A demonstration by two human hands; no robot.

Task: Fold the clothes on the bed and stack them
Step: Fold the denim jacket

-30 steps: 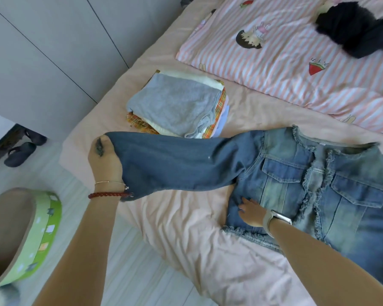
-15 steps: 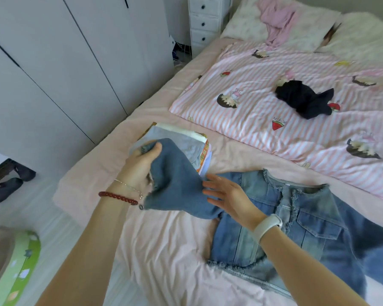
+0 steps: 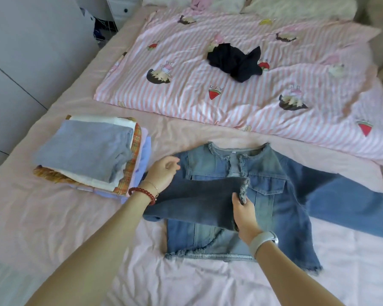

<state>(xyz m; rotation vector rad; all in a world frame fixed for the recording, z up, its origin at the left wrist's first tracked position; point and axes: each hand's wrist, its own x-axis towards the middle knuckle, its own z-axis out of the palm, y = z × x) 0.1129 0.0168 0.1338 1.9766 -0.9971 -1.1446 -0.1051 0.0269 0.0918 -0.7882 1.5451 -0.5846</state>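
A blue denim jacket (image 3: 272,173) lies front up on the pink sheet, collar toward the far side. Its left sleeve (image 3: 197,199) is folded across the chest. My right hand (image 3: 244,214) pinches that sleeve's frayed cuff near the jacket's middle. At the shoulder fold my left hand (image 3: 163,173) rests on the denim, fingers loosely curled and holding nothing. The other sleeve (image 3: 352,199) stretches out flat to the right. A stack of folded clothes (image 3: 86,151), grey piece on top, sits just left of the jacket.
A crumpled black garment (image 3: 234,60) lies on the pink striped quilt (image 3: 208,100) beyond the jacket. Grey wardrobe doors (image 3: 20,62) stand along the bed's left side. Pink sheet (image 3: 53,228) spreads toward me in front of the stack.
The left sleeve went from stretched out left to folded over the jacket's front. My left hand let go of the cuff and moved to the shoulder. My right hand took the cuff.
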